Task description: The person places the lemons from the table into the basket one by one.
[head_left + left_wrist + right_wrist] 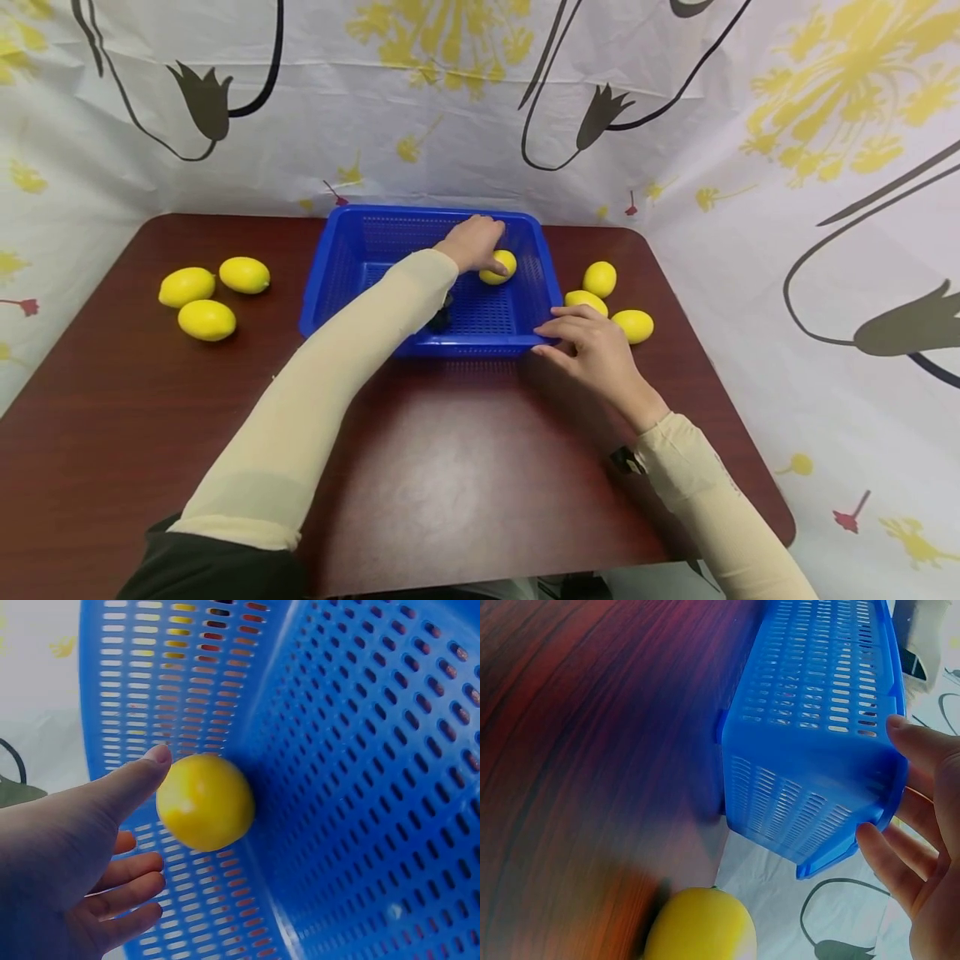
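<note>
A blue perforated plastic basket sits toward the back of the table with a yellow lemon in its right part. My left hand reaches over the basket. In the left wrist view its thumb is right at the edge of that lemon, and the loosely bent fingers are apart from it. At the basket's near right corner, my right hand holds the rim. The right wrist view has the thumb on one outer wall and the other fingers around the corner of the basket.
Three lemons lie in a group on the table's left side. Three more lemons lie close to the basket's right side, one partly behind my right hand. Patterned white cloth hangs behind the dark wooden table.
</note>
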{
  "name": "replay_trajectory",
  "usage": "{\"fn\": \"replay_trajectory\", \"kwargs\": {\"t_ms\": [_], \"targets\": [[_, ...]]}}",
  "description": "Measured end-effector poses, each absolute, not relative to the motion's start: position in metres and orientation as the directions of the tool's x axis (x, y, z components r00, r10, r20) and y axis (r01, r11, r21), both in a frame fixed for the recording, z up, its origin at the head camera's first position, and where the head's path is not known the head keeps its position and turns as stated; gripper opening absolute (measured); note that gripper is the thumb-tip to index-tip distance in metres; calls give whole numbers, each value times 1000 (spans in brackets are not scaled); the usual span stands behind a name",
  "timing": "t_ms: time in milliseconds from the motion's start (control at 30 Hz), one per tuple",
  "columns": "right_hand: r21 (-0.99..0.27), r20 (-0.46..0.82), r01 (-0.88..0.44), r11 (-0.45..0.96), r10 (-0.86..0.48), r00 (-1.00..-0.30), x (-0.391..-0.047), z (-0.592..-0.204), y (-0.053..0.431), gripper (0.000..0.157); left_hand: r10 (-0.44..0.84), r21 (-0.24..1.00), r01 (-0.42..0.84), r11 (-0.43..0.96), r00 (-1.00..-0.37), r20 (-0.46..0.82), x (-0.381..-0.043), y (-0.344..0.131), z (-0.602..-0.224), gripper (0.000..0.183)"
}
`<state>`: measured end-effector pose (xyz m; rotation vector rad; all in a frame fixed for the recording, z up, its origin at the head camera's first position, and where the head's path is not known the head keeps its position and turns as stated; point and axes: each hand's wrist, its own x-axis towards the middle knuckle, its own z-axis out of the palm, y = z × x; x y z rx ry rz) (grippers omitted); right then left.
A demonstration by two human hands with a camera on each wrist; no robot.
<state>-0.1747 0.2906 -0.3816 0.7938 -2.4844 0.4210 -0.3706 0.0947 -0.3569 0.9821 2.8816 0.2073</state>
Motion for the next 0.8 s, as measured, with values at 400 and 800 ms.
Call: {"fn": "replay_trajectory", "kwargs": {"t_ms": [400,800], "targets": [[-130,555,-613,779,-456,-696,-174,-381,287,30,624,196,608,770,-781,-29,-365,76,-321,67],[-126,568,-621,774,-457,-685,-174,-381,288,30,620,217,603,767,-784,-13,-366,60,-286,61]]}}
